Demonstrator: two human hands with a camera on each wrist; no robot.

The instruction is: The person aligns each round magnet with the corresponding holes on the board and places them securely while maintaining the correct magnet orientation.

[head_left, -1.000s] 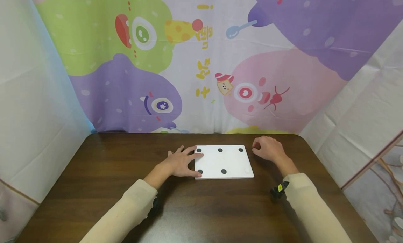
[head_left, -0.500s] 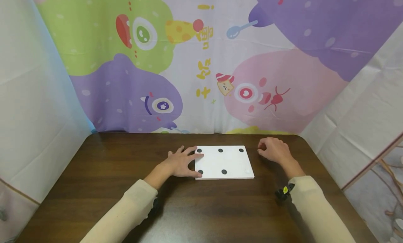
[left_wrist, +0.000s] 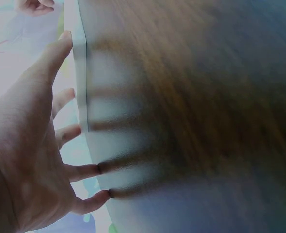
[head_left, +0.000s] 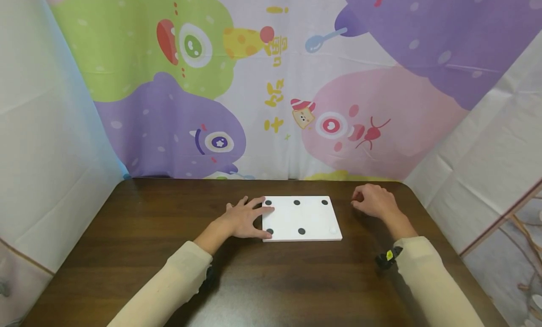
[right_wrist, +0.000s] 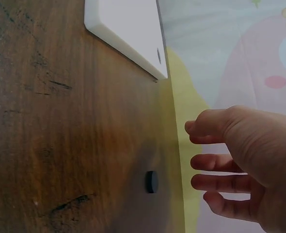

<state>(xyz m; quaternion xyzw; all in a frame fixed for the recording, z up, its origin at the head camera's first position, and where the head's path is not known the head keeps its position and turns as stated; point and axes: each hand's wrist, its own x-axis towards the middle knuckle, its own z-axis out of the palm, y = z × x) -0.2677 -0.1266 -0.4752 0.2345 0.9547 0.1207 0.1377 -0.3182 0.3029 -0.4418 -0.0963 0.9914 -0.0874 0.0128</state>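
A white board (head_left: 292,219) lies flat on the table, with several black discs (head_left: 301,231) set along its two rows. Its near right corner shows a pale round recess (head_left: 333,231) without a disc. My left hand (head_left: 243,219) spreads over the board's left end, thumb and fingertips resting at its edge. To the right of the board my right hand (head_left: 374,202) hovers with loosely curled fingers, holding nothing. In the right wrist view a loose black disc (right_wrist: 151,182) is on the table below that hand; the hand hides it in the head view.
The brown wooden table (head_left: 271,280) extends around the board on every side. A curtain with cartoon monsters (head_left: 271,82) hangs right behind its back edge. White cloth walls (head_left: 487,153) close in the left and right sides.
My right hand has drawn a little to the right, farther from the board. The left hand and the board have stayed put.
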